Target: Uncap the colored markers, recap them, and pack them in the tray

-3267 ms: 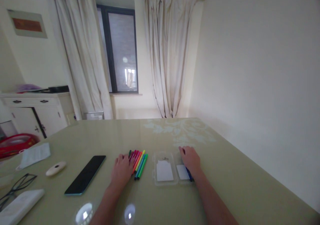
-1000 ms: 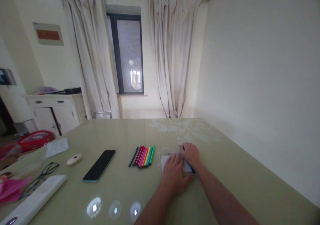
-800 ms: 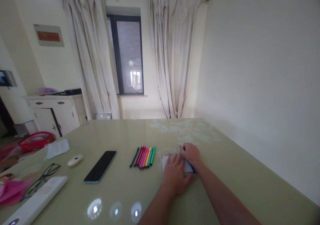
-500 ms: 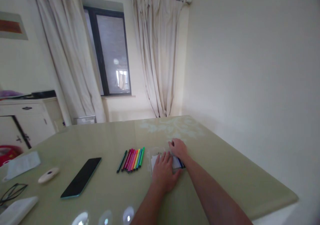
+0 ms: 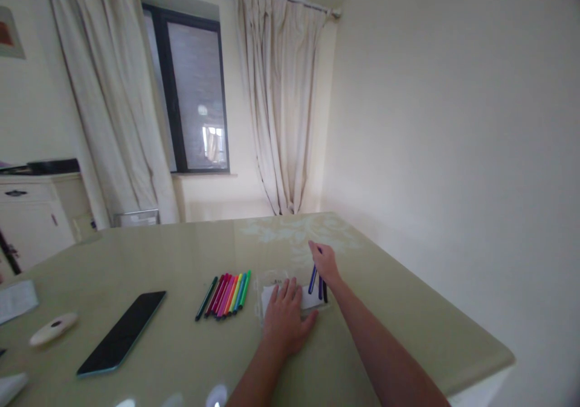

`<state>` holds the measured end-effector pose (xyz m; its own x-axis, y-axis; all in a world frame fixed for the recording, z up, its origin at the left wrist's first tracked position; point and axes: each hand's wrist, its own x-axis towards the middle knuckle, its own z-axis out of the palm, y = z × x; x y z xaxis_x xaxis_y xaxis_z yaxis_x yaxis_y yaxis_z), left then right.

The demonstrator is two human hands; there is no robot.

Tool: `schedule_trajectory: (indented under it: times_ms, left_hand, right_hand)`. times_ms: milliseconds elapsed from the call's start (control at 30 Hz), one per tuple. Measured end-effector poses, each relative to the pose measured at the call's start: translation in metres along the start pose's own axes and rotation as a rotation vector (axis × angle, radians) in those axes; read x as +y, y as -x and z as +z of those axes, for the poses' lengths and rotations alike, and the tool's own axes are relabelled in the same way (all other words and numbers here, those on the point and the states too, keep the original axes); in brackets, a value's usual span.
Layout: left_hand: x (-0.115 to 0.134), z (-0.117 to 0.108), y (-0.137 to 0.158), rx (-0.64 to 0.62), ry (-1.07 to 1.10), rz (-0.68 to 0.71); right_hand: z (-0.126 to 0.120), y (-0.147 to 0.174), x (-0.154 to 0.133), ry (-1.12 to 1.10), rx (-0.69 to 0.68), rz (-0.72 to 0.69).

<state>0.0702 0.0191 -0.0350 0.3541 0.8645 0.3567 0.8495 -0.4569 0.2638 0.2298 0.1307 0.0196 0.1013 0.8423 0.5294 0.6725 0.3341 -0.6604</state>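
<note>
My left hand (image 5: 285,317) lies flat with its fingers spread over a clear plastic case (image 5: 258,289) and the white card (image 5: 310,299) inside it. At the case's right end, my right hand (image 5: 325,262) is closed on the upper part of a blue marker (image 5: 312,281), which slants down and to the left. Just beside it, a second dark blue marker (image 5: 320,288) and a black marker (image 5: 325,293) sit at the right side of the case, partly hidden by the hand. Left of the case, several colored markers (image 5: 225,295) form a row, from dark green to bright green.
A black phone (image 5: 122,333) lies on the glossy green table (image 5: 389,334), left of the markers. Farther left are a white oval object (image 5: 53,330) and a pale sheet-like item (image 5: 17,301). A plain wall runs along the right side.
My right hand has lifted slightly, and the blue marker in it now stands away from the other dark ones. My left hand stays on the case. The view has shifted rightward.
</note>
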Motion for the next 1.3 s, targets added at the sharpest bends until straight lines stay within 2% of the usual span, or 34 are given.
schedule_trajectory:
  times_ms: [133, 200, 333, 467, 533, 633, 700, 800, 1067, 1200, 1300]
  left_hand:
    - [-0.002, 0.001, 0.001, 0.034, 0.000, 0.018]
    - [0.000, 0.000, 0.002, 0.103, -0.002, 0.024]
    - [0.007, -0.002, 0.004, 0.220, -0.025, 0.083]
    - [0.006, -0.004, 0.005, 0.209, -0.016, 0.109]
    - [0.002, -0.004, 0.007, 0.196, 0.076, 0.097]
    - [-0.001, -0.007, 0.011, 0.206, 0.334, 0.011]
    - [0.000, -0.010, 0.013, 0.234, 0.482, -0.041]
    - [0.006, -0.017, 0.015, 0.246, 0.608, -0.019]
    - [0.006, -0.023, 0.012, 0.336, 0.664, -0.077]
    - [0.001, -0.028, 0.010, 0.270, 0.538, -0.072]
    - [0.002, -0.031, 0.011, 0.119, 0.312, -0.132]
  right_hand:
    - [-0.002, 0.018, -0.002, -0.400, 0.388, 0.200]
    - [0.002, 0.029, -0.008, -0.571, 0.449, 0.281]
    - [0.014, 0.046, -0.028, -0.798, 0.435, 0.384]
    - [0.022, 0.053, -0.040, -0.942, 0.382, 0.462]
    - [0.024, 0.053, -0.040, -0.974, 0.363, 0.503]
    - [0.027, 0.052, -0.037, -0.975, 0.325, 0.544]
    - [0.029, 0.052, -0.037, -0.971, 0.290, 0.519]
    - [0.030, 0.054, -0.038, -0.914, 0.256, 0.453]
    - [0.014, 0.061, -0.047, -0.613, 0.312, 0.239]
    - [0.007, 0.067, -0.054, -0.406, 0.295, 0.041]
    - [0.009, 0.075, -0.061, -0.307, 0.218, -0.118]
